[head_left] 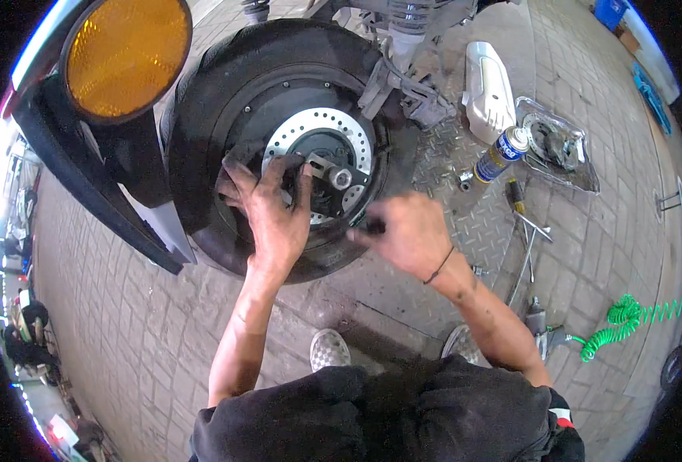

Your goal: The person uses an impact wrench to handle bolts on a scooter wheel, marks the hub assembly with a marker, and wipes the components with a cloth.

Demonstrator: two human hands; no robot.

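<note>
A wheel with a black tyre (202,146) lies in front of me, a drilled silver brake disc (322,117) around its hub. My left hand (275,212) is over the disc's left side, its blackened fingers spread. The thumb and index finger reach the left end of a metal bracket (322,165) beside the round axle end (341,179). My right hand (410,231) is at the lower right of the disc, fingers curled and smeared by motion. Whether it holds something cannot be made out. A dark band circles that wrist.
An orange reflector (125,58) on a dark body panel juts in at upper left. On the right are a spray can (501,154), a white cover (487,92), a foil-like tray of parts (580,169), a brush (516,196), a T-handled wrench (537,229) and a coiled green hose (614,335).
</note>
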